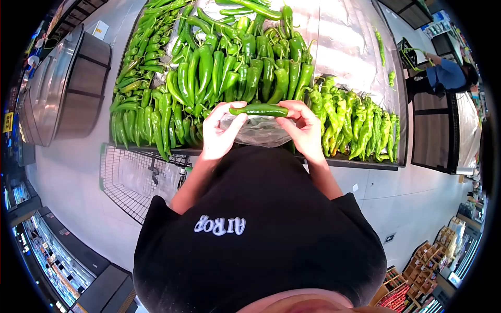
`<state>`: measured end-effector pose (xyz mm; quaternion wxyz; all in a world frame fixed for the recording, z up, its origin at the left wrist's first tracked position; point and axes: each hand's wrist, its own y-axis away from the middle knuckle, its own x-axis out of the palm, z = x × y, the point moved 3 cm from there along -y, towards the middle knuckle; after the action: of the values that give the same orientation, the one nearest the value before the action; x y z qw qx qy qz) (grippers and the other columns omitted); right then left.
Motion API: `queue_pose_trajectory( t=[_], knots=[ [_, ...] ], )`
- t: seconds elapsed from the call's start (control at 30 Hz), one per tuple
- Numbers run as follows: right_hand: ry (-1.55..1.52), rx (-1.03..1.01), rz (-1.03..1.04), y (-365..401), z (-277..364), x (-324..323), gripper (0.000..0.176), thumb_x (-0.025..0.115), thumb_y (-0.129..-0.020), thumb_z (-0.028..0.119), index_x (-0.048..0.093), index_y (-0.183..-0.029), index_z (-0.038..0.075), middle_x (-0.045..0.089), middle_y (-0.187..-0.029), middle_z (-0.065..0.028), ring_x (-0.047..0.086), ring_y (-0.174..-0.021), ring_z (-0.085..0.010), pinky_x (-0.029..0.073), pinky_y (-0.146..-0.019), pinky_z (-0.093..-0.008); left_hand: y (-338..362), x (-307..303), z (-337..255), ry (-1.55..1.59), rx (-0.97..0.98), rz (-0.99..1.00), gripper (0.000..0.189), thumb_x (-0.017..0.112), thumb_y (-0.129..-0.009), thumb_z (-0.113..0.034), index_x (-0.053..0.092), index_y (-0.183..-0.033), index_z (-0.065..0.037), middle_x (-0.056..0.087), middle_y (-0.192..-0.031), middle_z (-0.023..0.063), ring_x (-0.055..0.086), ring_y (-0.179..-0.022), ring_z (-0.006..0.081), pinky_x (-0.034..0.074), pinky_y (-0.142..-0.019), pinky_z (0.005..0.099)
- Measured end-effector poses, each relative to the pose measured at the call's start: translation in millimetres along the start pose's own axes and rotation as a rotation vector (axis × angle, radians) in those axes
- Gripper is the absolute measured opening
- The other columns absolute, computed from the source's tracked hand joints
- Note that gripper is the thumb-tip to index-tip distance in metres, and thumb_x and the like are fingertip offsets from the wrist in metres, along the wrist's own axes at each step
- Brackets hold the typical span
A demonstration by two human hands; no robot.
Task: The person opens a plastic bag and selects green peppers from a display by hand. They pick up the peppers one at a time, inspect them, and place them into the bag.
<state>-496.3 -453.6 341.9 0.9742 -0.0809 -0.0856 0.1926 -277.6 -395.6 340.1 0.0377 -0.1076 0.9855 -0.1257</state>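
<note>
A long green chili pepper (259, 110) lies crosswise between my two hands, in front of my chest. My left hand (222, 128) pinches its left end between thumb and fingers, and my right hand (302, 127) grips the right end the same way. Beneath the pepper, a clear plastic bag (259, 131) spreads between my hands. Just beyond my fingers rises a heap of glossy green peppers (245, 73) on the produce stand.
Thinner green peppers (151, 122) fill the stand's left side, wrinkled lighter ones (357, 125) its right. A wire shopping cart (122, 180) stands at the stand's front left. A metal bin (73, 86) is farther left. At right, a person in blue (449, 75) is beside a basket (409, 53).
</note>
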Motion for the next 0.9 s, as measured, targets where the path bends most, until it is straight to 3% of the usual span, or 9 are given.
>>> queue_pose_trajectory(
  t=[0.17, 0.27, 0.67, 0.77, 0.9],
  knots=[
    [-0.069, -0.088, -0.047, -3, 7, -1, 0.041, 0.069, -0.086, -0.015, 0.066, -0.123, 0.001, 0.062, -0.126, -0.0116, 0.064, -0.111, -0.0165, 0.052, -0.095, -0.0298, 1, 3, -11, -0.063, -0.004, -0.009, 0.033, 0.076, -0.089, 0.002, 0.069, -0.121, 0.000, 0.072, -0.117, 0.0090, 0.065, -0.108, 0.0154, 0.049, -0.099, 0.0299],
    [0.060, -0.109, -0.064, -2, 9, -5, 0.040, 0.069, -0.084, -0.016, 0.067, -0.120, 0.002, 0.061, -0.128, -0.0114, 0.062, -0.114, -0.0163, 0.050, -0.096, -0.0291, 2, 2, -7, -0.092, -0.031, -0.032, 0.034, 0.077, -0.088, 0.002, 0.069, -0.121, 0.000, 0.073, -0.114, 0.0084, 0.066, -0.107, 0.0148, 0.049, -0.099, 0.0300],
    [0.108, -0.110, -0.084, -4, 15, -6, 0.038, 0.068, -0.085, -0.015, 0.066, -0.118, 0.003, 0.062, -0.127, -0.0105, 0.061, -0.114, -0.0156, 0.051, -0.096, -0.0286, 0, 3, -4, -0.122, -0.033, -0.047, 0.033, 0.079, -0.086, 0.001, 0.070, -0.118, -0.001, 0.074, -0.110, 0.0061, 0.066, -0.103, 0.0134, 0.051, -0.096, 0.0294],
    [-0.001, -0.051, -0.055, -3, 8, -8, 0.038, 0.067, -0.088, -0.014, 0.064, -0.124, 0.001, 0.066, -0.123, -0.0120, 0.064, -0.101, -0.0128, 0.051, -0.087, -0.0257, -1, 5, -8, -0.131, 0.005, -0.030, 0.029, 0.078, -0.087, 0.001, 0.070, -0.115, -0.002, 0.074, -0.105, 0.0066, 0.068, -0.098, 0.0132, 0.052, -0.093, 0.0293],
    [-0.034, 0.112, -0.012, 0, 14, -8, 0.030, 0.064, -0.097, -0.002, 0.064, -0.126, 0.001, 0.067, -0.102, -0.0045, 0.061, -0.084, -0.0081, 0.052, -0.079, -0.0234, 2, 5, 5, 0.193, -0.170, 0.064, 0.016, 0.075, -0.091, -0.001, 0.068, -0.105, -0.002, 0.073, -0.096, 0.0056, 0.067, -0.085, 0.0102, 0.052, -0.082, 0.0265]
  ],
)
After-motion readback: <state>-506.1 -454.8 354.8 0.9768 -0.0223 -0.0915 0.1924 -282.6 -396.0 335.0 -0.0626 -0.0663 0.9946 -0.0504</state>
